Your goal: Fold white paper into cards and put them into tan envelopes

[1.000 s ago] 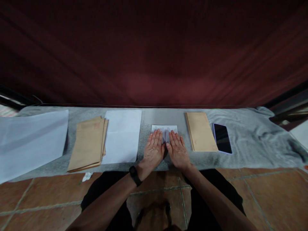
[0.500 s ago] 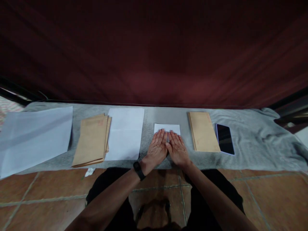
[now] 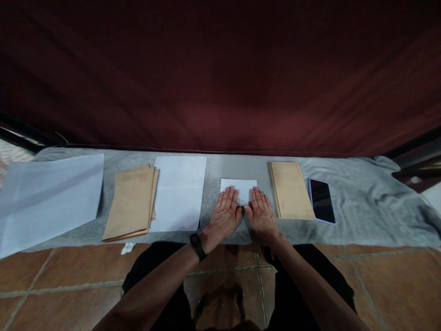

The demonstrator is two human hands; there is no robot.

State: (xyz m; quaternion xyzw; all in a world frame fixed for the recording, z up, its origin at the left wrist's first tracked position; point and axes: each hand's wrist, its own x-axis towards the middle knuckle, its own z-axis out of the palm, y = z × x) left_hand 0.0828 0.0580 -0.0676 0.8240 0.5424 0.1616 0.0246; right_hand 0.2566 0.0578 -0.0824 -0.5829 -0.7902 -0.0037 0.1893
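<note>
A small folded white paper [image 3: 241,187] lies on the grey cloth [image 3: 361,197] in front of me. My left hand [image 3: 225,212] rests flat on its left part, fingers stretched out. My right hand [image 3: 262,214] lies flat on its right part, fingers also stretched out, thumbs nearly touching. A black band sits on my left wrist. Most of the paper is hidden under my palms.
Left of my hands lie a white sheet [image 3: 178,192], a stack of brown envelopes [image 3: 131,202] and a large white sheet [image 3: 48,195]. To the right are a brown envelope [image 3: 291,189] and a dark phone [image 3: 321,200]. A dark red curtain hangs behind; tiled floor below.
My right hand has slid a little to the right across the folded paper, opening a gap between the two hands. My left hand stays nearly where it was.
</note>
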